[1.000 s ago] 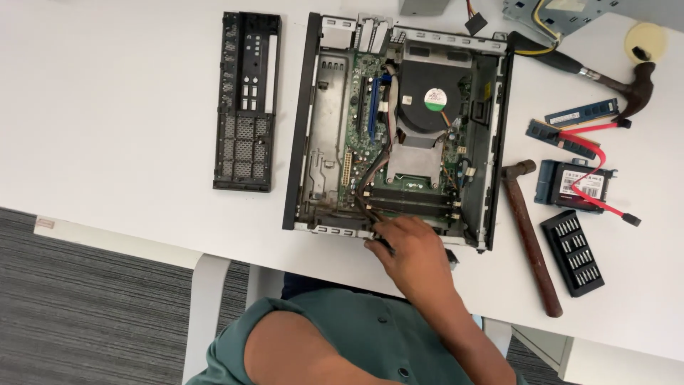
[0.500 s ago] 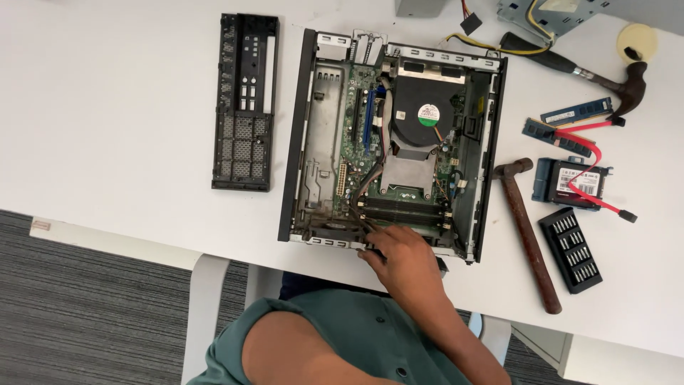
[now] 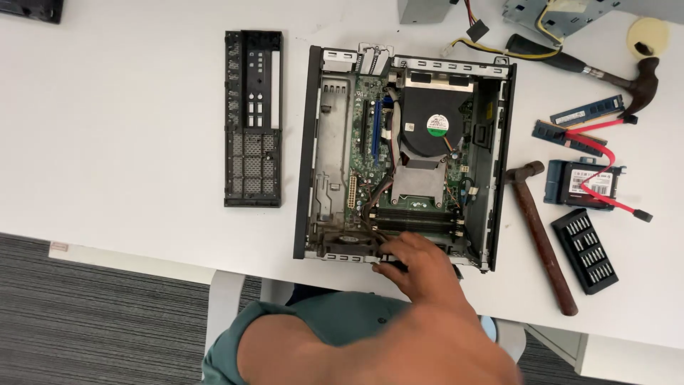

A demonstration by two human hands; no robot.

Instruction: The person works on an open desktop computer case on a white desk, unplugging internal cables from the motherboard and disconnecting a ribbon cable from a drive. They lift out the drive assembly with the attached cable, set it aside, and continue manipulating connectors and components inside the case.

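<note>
While fingers curl loosely, 1 hand (image 3: 420, 264) touches the open computer case (image 3: 399, 153) front edge.

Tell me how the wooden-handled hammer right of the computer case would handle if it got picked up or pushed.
The hammer looks head-heavy: a metal head on a long wooden handle. It is probably stiff, and the worn handle should grip well. Pushed on the smooth white table, it would likely pivot about the head rather than roll.

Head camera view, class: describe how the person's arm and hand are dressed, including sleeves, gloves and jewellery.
Only one hand shows, bare, with no glove, ring or watch visible. The forearm is uncovered. A short teal-green sleeve ends above the elbow. The picture does not settle which hand it is.
</note>
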